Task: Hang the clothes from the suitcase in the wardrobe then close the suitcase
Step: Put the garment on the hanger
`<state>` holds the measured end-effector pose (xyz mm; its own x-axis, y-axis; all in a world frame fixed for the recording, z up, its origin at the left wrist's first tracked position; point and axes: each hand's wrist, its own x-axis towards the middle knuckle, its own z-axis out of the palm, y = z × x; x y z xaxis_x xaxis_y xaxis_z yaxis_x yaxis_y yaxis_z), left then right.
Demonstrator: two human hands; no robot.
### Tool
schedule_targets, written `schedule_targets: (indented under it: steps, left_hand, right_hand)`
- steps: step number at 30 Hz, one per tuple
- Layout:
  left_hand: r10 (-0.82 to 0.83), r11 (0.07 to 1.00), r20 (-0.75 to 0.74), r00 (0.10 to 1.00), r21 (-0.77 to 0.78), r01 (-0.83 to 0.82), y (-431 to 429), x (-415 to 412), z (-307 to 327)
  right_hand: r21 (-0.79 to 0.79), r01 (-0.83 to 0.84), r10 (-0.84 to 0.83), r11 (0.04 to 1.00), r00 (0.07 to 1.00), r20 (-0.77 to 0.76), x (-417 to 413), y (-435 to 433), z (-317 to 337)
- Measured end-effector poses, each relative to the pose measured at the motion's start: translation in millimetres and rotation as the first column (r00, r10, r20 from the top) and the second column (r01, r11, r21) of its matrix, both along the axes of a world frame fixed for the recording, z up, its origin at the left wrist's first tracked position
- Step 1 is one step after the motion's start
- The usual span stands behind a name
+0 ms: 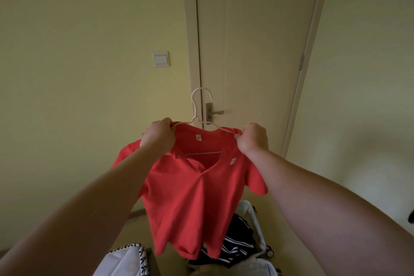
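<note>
Head view, looking fwd and down: 2 bare forearms reach out, holding up 1 red polo shirt (190, 197) on 1 thin white hanger (200, 105) in mid-air, approx centre of frame. Left hand (158, 135) has its fingers (167, 122) curled and pinched on the shirt's shoulder at the hanger's left end; right hand (253, 141) pinches the other shoulder the same way. Most fingertips are tucked behind the cloth, so can't tell if they also touch the wire. The shirt has 2 small white labels, 1 inside the neck and 1 on the chest; text too small to read. Hanger's hook stands upright above the collar, free of any rail. Behind it are 1 closed pale door (246, 40) w/ 1 lever handle (214, 111), and 1 light switch (161, 58) on the wall to the left. Below, 1 open white suitcase (253, 210) is largely hidden by the shirt's hem; dark striped clothes (237, 240) lie inside, number unclear, and 1 wheel (270, 252) shows. Bottom left, 1 white cloth (127, 260) w/ black cross marks is cut off by the frame edge
</note>
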<state>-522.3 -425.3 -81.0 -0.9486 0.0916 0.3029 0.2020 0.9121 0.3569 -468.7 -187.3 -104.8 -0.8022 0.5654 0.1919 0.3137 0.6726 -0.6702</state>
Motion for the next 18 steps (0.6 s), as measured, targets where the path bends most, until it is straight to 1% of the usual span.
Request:
schedule_targets:
  steps: [1, 2, 3, 4, 5, 6, 7, 8, 9, 10, 11, 12, 13, 14, 15, 16, 18]
  left_hand:
    - [-0.002, 1.000, 0.016, 1.000, 0.005, 0.002, -2, -1, -3]
    - [-0.006, 1.000, 0.031, 1.000, 0.012, 0.005, -3, -2, -5]
    - [-0.011, 1.000, 0.045, 0.999, 0.024, 0.010, -5, -3, -7]
    - [-0.016, 0.998, 0.061, 0.998, 0.055, 0.013, -6, -2, -9]
    - [-0.021, 0.995, 0.079, 0.997, 0.098, 0.013, -6, -2, -11]
    - [-0.025, 0.991, 0.090, 0.996, 0.136, 0.013, -6, -2, -12]
    - [-0.025, 0.987, 0.098, 0.995, 0.162, 0.009, -7, -3, -13]
    - [-0.019, 0.983, 0.106, 0.994, 0.182, 0.000, -8, -3, -14]
    - [-0.015, 0.981, 0.111, 0.994, 0.196, -0.007, -8, -3, -15]
    - [-0.013, 0.978, 0.112, 0.994, 0.207, -0.010, -8, -3, -15]
    - [-0.013, 0.976, 0.110, 0.994, 0.217, -0.011, -8, -2, -15]
    - [-0.018, 0.975, 0.103, 0.995, 0.223, -0.006, -7, -2, -14]
    - [-0.024, 0.975, 0.093, 0.995, 0.222, 0.002, -6, -1, -13]
    - [-0.029, 0.975, 0.078, 0.997, 0.221, 0.011, -5, 0, -11]
    - [-0.031, 0.974, 0.065, 0.997, 0.225, 0.016, -4, 0, -9]
    - [-0.031, 0.973, 0.054, 0.998, 0.230, 0.018, -3, 0, -7]
    - [-0.040, 0.972, 0.038, 0.998, 0.234, 0.030, -3, -2, -3]
  right_hand:
    - [-0.175, 0.003, -0.009, 0.984, 0.999, -0.031, -3, -1, 0]
    - [-0.377, 0.002, -0.024, 0.926, 0.998, -0.053, -5, -2, 2]
    - [-0.566, -0.012, -0.026, 0.824, 0.998, -0.060, -6, -4, 4]
    - [-0.716, -0.038, -0.002, 0.697, 0.998, -0.056, -5, -6, 5]
    - [-0.813, -0.062, 0.024, 0.579, 0.998, -0.059, -3, -7, 6]
    - [-0.864, -0.075, 0.029, 0.499, 0.997, -0.070, -3, -8, 8]
    - [-0.884, -0.087, 0.027, 0.459, 0.996, -0.084, -2, -9, 8]
    - [-0.880, -0.091, 0.021, 0.466, 0.996, -0.091, -4, -10, 7]
    - [-0.853, -0.081, 0.011, 0.515, 0.996, -0.088, -5, -11, 7]
    - [-0.796, -0.074, 0.024, 0.600, 0.997, -0.075, -4, -12, 7]
    - [-0.702, -0.082, 0.064, 0.707, 0.997, -0.052, -3, -14, 7]
    - [-0.572, -0.112, 0.124, 0.812, 0.992, -0.020, -1, -14, 7]
    - [-0.419, -0.162, 0.189, 0.893, 0.982, 0.023, 3, -15, 6]
    - [-0.245, -0.214, 0.238, 0.945, 0.969, 0.070, 5, -15, 3]
    - [-0.075, -0.261, 0.267, 0.962, 0.958, 0.102, 7, -16, 0]
    - [0.060, -0.287, 0.278, 0.956, 0.953, 0.117, 7, -16, -3]
    - [0.237, -0.273, 0.261, 0.932, 0.962, 0.080, 6, -15, -7]
